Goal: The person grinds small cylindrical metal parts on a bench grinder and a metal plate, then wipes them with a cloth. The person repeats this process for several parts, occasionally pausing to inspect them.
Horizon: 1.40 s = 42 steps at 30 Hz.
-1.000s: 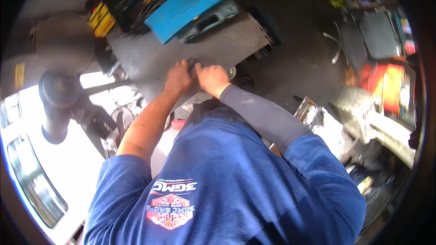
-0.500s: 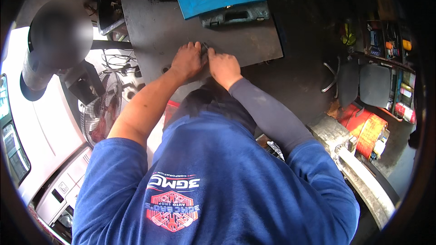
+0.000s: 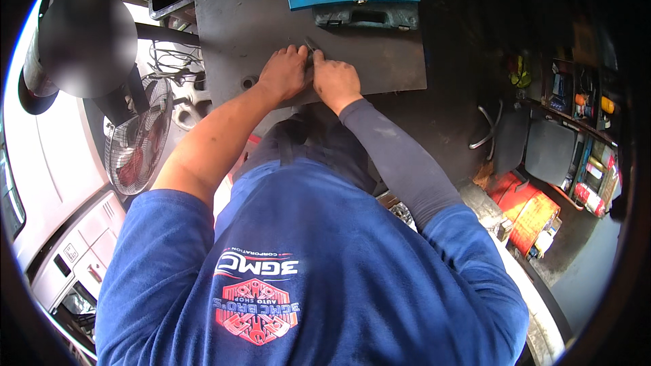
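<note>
Close together over the grey metal tabletop [image 3: 237, 20], near its front edge, are my two hands. My left hand [image 3: 285, 73] has its fingers curled round a small dark part [image 3: 310, 59], mostly hidden between the hands. From the right side, my right hand [image 3: 338, 83] closes on the same part, its index finger pointing forward along it. A thin dark tip [image 3: 309, 43] sticks out beyond the fingertips; its kind cannot be made out. To the left of my left hand a small dark ring-shaped piece [image 3: 249, 82] sits on the tabletop.
A blue lidded tool case [image 3: 359, 13] lies beyond my hands. A caged fan [image 3: 140, 135] and cables [image 3: 169, 61] are at the left, by a white vehicle [image 3: 61, 156]. On the right are a black chair [image 3: 546, 149], an orange-red drum [image 3: 529, 217] and shelves [image 3: 569, 88] with tools.
The view has shifted slightly, so the tool case sits higher in the picture. My hands stay together on the small part, with little visible movement; the thin tip shows more clearly.
</note>
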Tool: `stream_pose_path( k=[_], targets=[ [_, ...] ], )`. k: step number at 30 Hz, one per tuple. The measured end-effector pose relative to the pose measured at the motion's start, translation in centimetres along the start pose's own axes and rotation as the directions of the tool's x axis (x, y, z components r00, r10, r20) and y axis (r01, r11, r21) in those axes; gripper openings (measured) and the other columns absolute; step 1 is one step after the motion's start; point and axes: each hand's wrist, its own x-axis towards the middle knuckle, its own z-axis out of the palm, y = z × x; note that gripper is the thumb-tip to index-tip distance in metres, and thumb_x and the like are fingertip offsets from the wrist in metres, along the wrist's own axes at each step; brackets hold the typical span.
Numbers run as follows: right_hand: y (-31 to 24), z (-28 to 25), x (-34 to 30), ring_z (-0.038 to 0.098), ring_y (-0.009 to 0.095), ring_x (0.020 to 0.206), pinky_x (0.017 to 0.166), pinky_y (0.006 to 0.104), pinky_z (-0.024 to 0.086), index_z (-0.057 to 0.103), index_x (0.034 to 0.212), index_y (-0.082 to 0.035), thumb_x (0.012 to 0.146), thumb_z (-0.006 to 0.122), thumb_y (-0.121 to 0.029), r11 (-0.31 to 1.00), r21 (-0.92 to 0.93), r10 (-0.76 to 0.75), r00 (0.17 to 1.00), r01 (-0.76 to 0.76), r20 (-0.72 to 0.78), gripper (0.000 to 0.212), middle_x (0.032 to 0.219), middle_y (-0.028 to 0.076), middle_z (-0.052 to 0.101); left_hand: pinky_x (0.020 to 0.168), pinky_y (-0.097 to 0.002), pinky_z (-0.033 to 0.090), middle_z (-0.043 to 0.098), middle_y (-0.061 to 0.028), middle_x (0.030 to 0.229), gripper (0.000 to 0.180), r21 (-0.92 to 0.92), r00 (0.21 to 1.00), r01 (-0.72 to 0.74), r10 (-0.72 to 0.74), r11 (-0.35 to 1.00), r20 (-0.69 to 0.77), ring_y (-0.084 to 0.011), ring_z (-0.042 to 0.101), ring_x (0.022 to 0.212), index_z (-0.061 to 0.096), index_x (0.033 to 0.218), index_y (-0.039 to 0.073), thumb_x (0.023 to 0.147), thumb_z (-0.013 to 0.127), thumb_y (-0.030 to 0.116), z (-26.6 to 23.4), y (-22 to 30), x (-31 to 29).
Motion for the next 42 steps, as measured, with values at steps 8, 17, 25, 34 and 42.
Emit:
stream_pose_path(
  k=[8,17,25,34,42],
  targets=[
    [0.6,-0.2,-0.8,0.080,0.037,0.077,0.068,0.0490,0.064,0.064,0.119,-0.003,0.098,0.060,-0.013,0.996,-0.083,0.038,0.989,-0.027,0.141,0.023,0.082,0.019,0.079,0.109,-0.0524,0.052,0.069,-0.0256,0.125,0.048,-0.012,0.998,0.065,-0.065,0.998,0.010,-0.0437,0.068,0.122,0.058,0.127,0.000,0.105,0.066,0.043,0.1,0.4,0.2],
    [1.7,-1.5,-1.1,0.080,0.041,0.079,0.072,0.0523,0.065,0.065,0.123,-0.003,0.100,0.062,-0.015,0.998,-0.042,0.066,0.945,-0.056,0.319,0.026,0.084,0.021,0.079,0.110,-0.0513,0.052,0.069,-0.0242,0.128,0.049,-0.008,0.994,0.108,-0.108,0.994,0.009,-0.0426,0.067,0.125,0.058,0.128,0.000,0.104,0.068,0.041,0.0,1.2,-0.2],
    [1.4,0.2,2.3,0.079,0.044,0.081,0.073,0.0535,0.065,0.065,0.121,-0.002,0.099,0.059,-0.013,0.996,-0.056,-0.058,0.985,0.068,0.160,0.025,0.086,0.024,0.079,0.110,-0.0507,0.052,0.069,-0.0245,0.130,0.047,0.009,0.987,0.139,-0.138,0.990,-0.081,-0.0428,0.067,0.125,0.059,0.126,0.000,0.103,0.068,0.041,1.6,0.8,0.3],
    [2.9,-3.2,-1.1,0.078,0.047,0.083,0.076,0.0563,0.064,0.063,0.119,-0.003,0.103,0.060,-0.018,0.995,-0.070,-0.060,0.974,0.077,0.218,0.022,0.087,0.026,0.078,0.107,-0.0519,0.052,0.069,-0.0229,0.125,0.046,-0.016,0.977,0.146,-0.147,0.989,-0.155,-0.0427,0.067,0.120,0.058,0.126,0.002,0.103,0.069,0.040,1.8,2.2,-0.8],
    [1.4,-4.2,0.1,0.081,0.044,0.090,0.082,0.0526,0.065,0.066,0.120,-0.002,0.096,0.062,-0.012,0.992,-0.123,-0.003,0.953,0.042,0.303,0.026,0.095,0.024,0.080,0.108,-0.0516,0.051,0.068,-0.0228,0.128,0.046,-0.047,0.965,0.182,-0.188,0.982,-0.185,-0.0426,0.066,0.123,0.057,0.126,0.001,0.106,0.066,0.042,2.8,2.1,-0.7]
  ],
)
